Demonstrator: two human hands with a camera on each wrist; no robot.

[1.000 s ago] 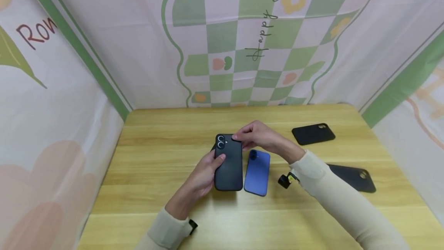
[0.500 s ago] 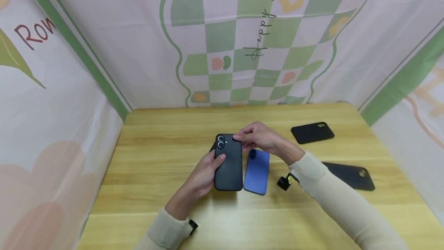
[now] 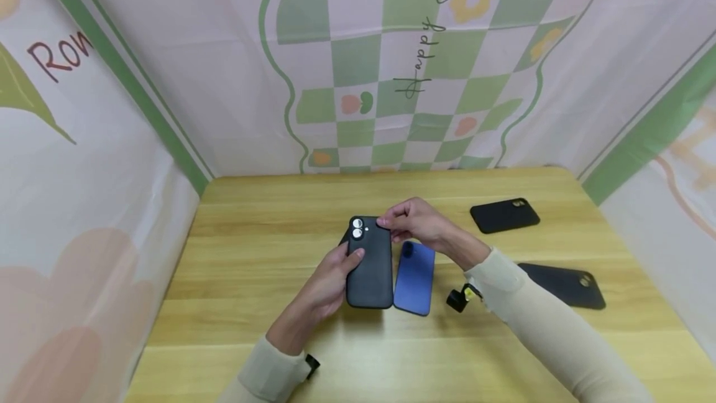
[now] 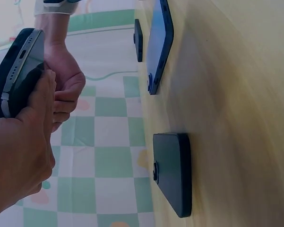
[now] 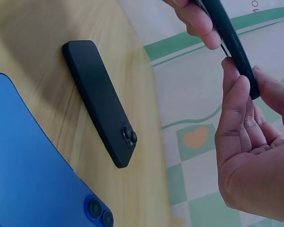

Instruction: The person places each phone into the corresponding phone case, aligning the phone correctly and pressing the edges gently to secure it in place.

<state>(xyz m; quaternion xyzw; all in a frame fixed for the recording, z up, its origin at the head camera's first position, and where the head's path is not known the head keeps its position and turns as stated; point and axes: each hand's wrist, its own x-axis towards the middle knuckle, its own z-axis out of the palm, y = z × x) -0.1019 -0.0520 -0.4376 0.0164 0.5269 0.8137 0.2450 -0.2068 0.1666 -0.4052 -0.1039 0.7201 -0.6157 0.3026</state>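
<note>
My left hand (image 3: 330,272): one, in a firm hold, thumb laid across the top, fingers underneath.
My left wrist (image 3: 291,327): bare, angled forward and to the right out of a pale sleeve (image 3: 273,367).
My right hand (image 3: 414,224): one, set farther forward, thumb and index finger pinching, remaining fingers curled in.
My right wrist (image 3: 468,249): bare.
My right forearm (image 3: 550,322): pale-sleeved, slanting forward and leftward.
Hands: near each other, apart.

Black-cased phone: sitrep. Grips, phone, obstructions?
Left grip holding black-cased phone above table. Right grip pinching its camera-end corner. Blue phone lying close by on table; nothing visibly blocking.
</note>
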